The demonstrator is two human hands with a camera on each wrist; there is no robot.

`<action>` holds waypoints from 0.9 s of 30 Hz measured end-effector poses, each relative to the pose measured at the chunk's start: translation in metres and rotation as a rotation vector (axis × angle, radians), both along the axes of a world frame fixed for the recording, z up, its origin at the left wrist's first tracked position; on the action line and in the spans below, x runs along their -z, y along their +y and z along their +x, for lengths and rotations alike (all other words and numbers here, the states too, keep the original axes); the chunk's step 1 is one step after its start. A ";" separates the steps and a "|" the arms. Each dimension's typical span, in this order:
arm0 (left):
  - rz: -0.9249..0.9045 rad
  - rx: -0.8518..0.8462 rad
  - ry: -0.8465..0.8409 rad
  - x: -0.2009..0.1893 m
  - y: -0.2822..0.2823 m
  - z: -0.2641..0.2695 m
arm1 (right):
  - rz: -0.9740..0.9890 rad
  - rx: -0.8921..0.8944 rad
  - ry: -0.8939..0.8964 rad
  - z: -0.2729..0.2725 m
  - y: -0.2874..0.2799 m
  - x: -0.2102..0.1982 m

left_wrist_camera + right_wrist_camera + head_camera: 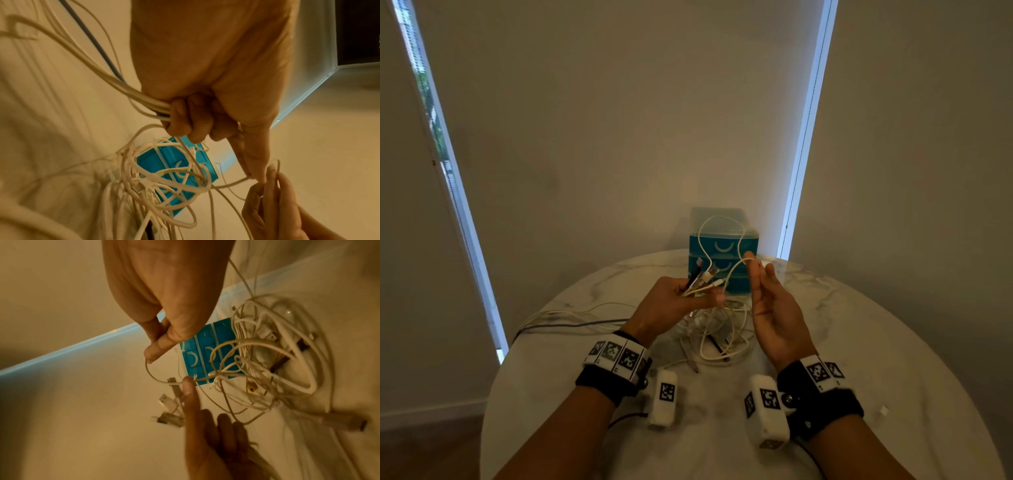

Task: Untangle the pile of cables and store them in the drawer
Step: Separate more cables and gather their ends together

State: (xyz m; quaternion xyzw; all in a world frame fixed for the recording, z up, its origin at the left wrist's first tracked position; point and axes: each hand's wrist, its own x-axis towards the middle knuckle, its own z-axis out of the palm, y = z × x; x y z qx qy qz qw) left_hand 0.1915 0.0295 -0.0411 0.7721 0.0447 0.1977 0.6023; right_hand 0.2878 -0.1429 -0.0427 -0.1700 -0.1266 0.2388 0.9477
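Observation:
A tangled pile of mostly white cables [717, 330] lies on the round marble table [866, 329] below my raised hands. My left hand [698, 296] grips a bundle of cable ends [703, 275] whose plugs fan out above the fist; in the left wrist view the curled fingers [185, 120] clamp the strands [152, 104]. My right hand [756, 263] pinches one white cable [150, 369] between thumb and fingertips [158, 347]; it loops up in front of the teal drawer unit [722, 248]. All drawers look closed. The pile [277, 353] hangs partly from the held strands.
The drawer unit stands at the table's far edge against the wall. Several cables, one grey [571, 323], trail left over the table edge. A small white piece [884, 409] lies at the right. Blinds and bright window strips are behind.

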 end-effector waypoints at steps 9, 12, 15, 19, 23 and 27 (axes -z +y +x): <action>-0.492 -0.254 -0.273 -0.008 0.021 0.004 | -0.820 0.008 -0.378 -0.010 0.020 0.023; -0.627 -0.216 -0.359 -0.011 0.034 0.002 | -0.928 0.135 -0.477 -0.008 0.016 0.026; -0.566 -0.180 -0.319 -0.012 0.032 0.000 | -0.872 0.225 -0.622 -0.017 0.013 0.017; -0.491 -0.170 -0.254 -0.010 0.022 0.001 | -0.874 0.274 -0.761 -0.032 0.020 0.011; -0.529 -0.198 -0.250 -0.008 0.024 0.002 | -0.763 0.229 -0.677 -0.037 0.020 0.006; -0.516 -0.237 -0.229 -0.006 0.025 0.002 | -0.694 0.241 -0.644 -0.038 0.018 0.002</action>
